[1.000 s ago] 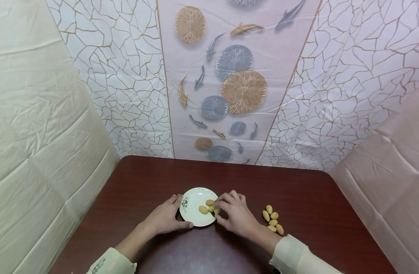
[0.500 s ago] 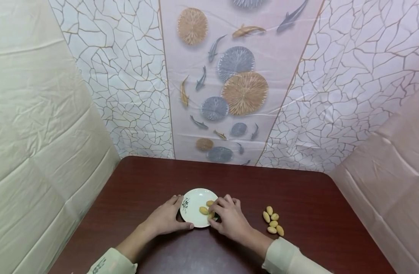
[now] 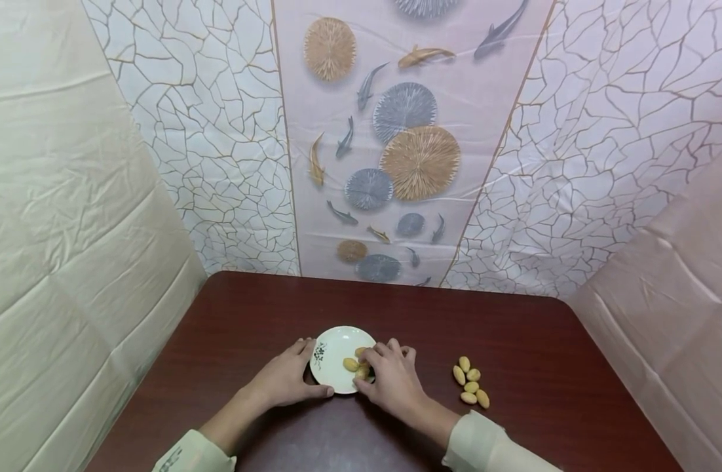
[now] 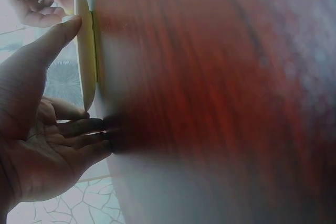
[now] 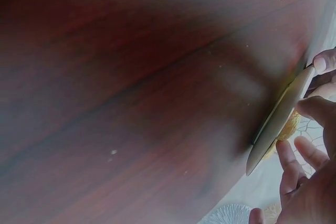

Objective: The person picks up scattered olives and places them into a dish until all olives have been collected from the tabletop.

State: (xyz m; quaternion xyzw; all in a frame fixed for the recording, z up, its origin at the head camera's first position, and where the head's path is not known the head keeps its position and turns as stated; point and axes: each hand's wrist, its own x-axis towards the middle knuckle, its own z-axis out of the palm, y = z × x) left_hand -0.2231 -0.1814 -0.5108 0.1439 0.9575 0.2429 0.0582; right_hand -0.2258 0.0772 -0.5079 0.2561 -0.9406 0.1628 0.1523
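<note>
A small white plate (image 3: 333, 377) with a dark flower print lies on the table in the head view. My left hand (image 3: 285, 375) holds its left rim, thumb at the near edge and fingers at the far left. Over the right side of the plate, my right hand (image 3: 392, 380) has thumb and fingertips round a yellow-brown oval nut-like piece (image 3: 362, 373), partly hidden by the fingers. Another such oval piece (image 3: 351, 364) lies beside it, and one more shows behind the fingers. From the right wrist, the plate (image 5: 281, 121) appears edge-on with a golden piece (image 5: 289, 127) behind its rim.
Several more yellow-brown oval pieces (image 3: 471, 387) lie in a loose cluster on the dark red-brown table (image 3: 266, 301), right of my right hand. Patterned cloth (image 3: 379, 196) hangs behind the table, with pale cloth (image 3: 72, 262) at the sides.
My right hand has moved left and slightly nearer, from the plate's right edge further over the plate, with the piece at its fingertips. The left hand stays on the rim.
</note>
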